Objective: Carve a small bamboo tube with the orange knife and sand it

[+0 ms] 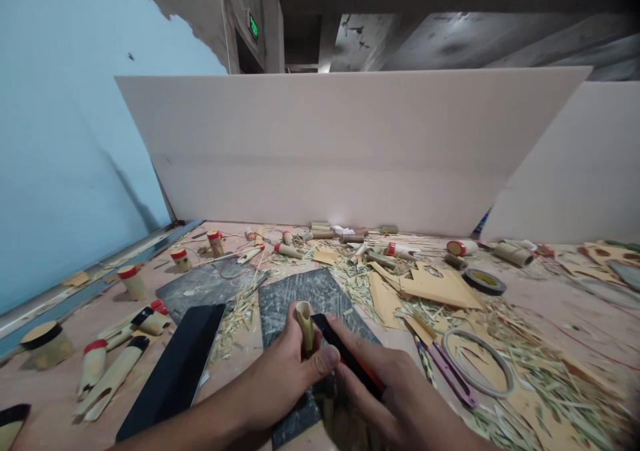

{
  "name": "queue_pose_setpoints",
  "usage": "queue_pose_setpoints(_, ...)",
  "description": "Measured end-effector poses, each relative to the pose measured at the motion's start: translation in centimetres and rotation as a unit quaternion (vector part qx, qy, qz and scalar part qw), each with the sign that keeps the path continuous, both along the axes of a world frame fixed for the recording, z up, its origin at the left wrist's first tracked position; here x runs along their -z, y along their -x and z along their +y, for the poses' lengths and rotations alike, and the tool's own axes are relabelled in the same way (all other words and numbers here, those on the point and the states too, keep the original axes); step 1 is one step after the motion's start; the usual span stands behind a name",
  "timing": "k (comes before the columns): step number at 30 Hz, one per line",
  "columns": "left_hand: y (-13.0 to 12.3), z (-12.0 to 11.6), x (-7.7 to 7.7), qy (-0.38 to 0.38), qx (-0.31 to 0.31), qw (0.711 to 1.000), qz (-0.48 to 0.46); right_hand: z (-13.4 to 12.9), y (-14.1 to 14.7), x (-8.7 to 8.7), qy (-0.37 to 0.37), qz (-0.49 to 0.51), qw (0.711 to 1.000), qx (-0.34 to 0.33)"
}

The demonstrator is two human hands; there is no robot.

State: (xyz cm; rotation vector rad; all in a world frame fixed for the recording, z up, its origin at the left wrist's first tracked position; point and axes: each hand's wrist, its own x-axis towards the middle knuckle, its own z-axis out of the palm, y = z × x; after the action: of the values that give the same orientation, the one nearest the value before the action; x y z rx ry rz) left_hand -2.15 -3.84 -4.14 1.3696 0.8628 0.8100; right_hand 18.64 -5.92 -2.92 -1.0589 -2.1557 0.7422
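My left hand (280,364) is closed around a short piece of bamboo tube (305,324), held upright with its cut, hollow end facing up. In my right hand (395,384) is a black utility knife (350,357) with an orange-red part. Its tip end lies right beside the tube, close to my left thumb; whether the blade touches the bamboo I cannot make out. Both hands are above a dark, scuffed cutting mat (295,297). Most of the tube's lower part is hidden by my fingers.
Left of my forearm lies a black flat slab (175,371), near several bamboo pieces with red or black bands (115,377). Shavings (545,384), a tape roll (484,281), a wire coil (477,363) and purple snips (453,374) lie to the right. A white board (330,151) stands behind.
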Motion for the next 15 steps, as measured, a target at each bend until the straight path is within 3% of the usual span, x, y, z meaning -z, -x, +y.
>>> queue_pose_setpoints(8,-0.3,-0.1,-0.2,-0.022,0.017,1.000,0.011,-0.6,1.2,-0.9,0.136,0.073,0.988,0.008)
queue_pose_setpoints(15,-0.5,-0.2,0.0,-0.047,-0.002,0.998,0.052,-0.5,1.9,-1.3,0.262,0.203,0.943,-0.018)
